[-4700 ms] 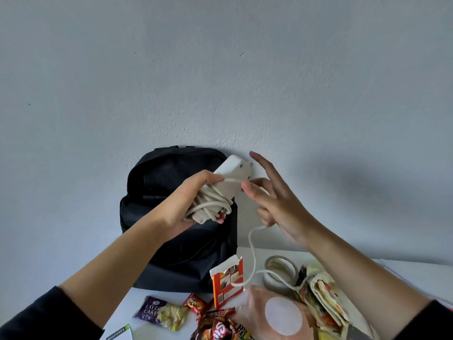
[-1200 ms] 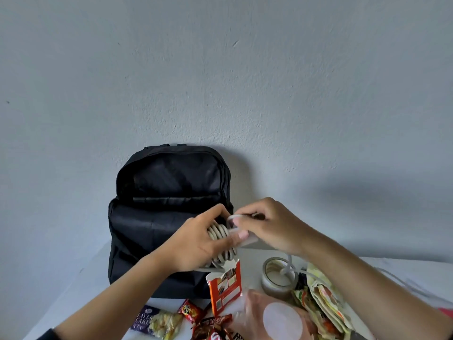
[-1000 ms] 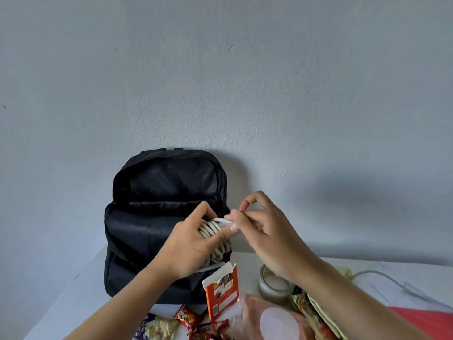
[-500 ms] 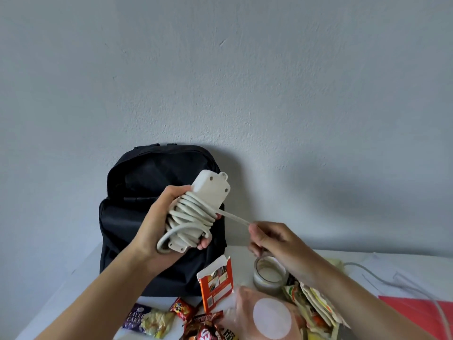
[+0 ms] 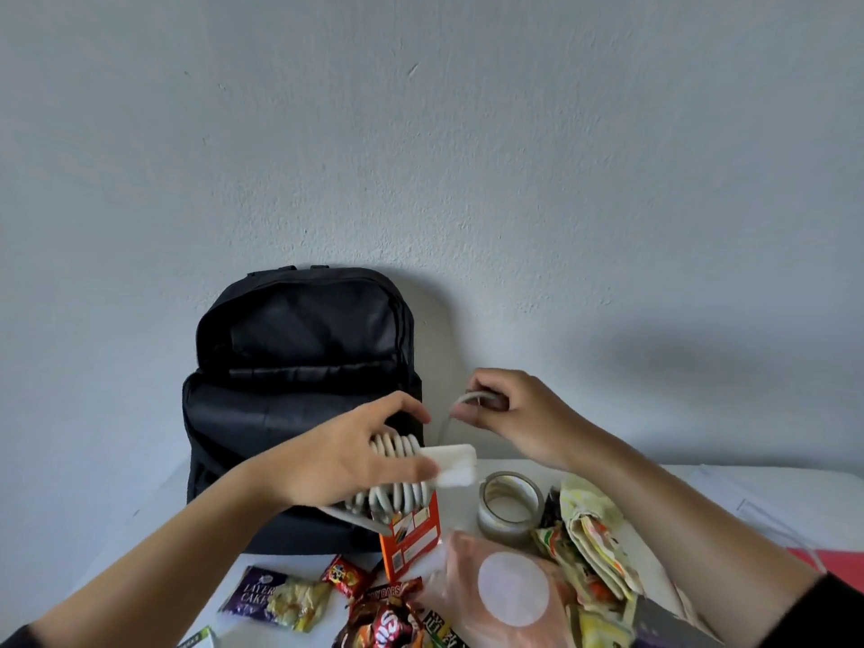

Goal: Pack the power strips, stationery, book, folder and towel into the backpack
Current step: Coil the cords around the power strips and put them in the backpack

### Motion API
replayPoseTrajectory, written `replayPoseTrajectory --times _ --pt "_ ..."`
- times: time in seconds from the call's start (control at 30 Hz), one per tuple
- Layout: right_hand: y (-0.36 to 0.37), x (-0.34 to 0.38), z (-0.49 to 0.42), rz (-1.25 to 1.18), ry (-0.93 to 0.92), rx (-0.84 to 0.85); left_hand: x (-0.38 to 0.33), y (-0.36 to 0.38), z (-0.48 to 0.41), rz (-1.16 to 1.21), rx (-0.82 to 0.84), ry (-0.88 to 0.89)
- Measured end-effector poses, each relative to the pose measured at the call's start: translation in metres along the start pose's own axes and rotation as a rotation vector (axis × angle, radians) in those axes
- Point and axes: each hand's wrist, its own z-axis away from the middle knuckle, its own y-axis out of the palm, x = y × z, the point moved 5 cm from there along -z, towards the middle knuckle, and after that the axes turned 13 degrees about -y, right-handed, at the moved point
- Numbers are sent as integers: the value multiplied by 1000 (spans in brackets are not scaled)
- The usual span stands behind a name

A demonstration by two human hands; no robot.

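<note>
A black backpack (image 5: 299,367) stands open against the wall at the back of the white table. My left hand (image 5: 355,456) grips a white power strip (image 5: 451,463), held level in front of the backpack, with its cord wound in several turns around the body. My right hand (image 5: 509,416), just to the right and slightly higher, pinches the free end of the cord (image 5: 467,397), which loops down to the strip. A folded patterned cloth (image 5: 594,544) lies under my right forearm. A red folder corner (image 5: 837,565) shows at the right edge.
A roll of clear tape (image 5: 509,502) and an open orange box (image 5: 411,530) sit just below my hands. Snack packets (image 5: 280,600) and a clear plastic bag with a round white label (image 5: 512,596) crowd the near edge. White paper (image 5: 771,502) lies at the right.
My left hand has lowered the power strip and turned it from upright to level. My right hand rose and brought the cord end up and over beside the strip.
</note>
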Motion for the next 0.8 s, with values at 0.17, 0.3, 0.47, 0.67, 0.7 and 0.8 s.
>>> replayPoseTrajectory --times 0.17,0.3,0.47,0.67,0.7,0.8 --pt "1 24 -4 -80 -61 -56 -2 1 -10 -73 -237 78" --pt "10 38 3 -33 -136 -56 -3 -10 -11 100 -347 91" --pt "20 51 12 318 -284 -12 -2 -11 -15 289 -447 115" --pt "20 56 14 183 -333 -138 -9 -5 -14 720 -378 66" --pt "18 53 14 63 -301 -155 -8 -7 -15 769 -370 54" --pt "11 47 14 -104 -231 -168 -8 -11 -17 878 -309 64"
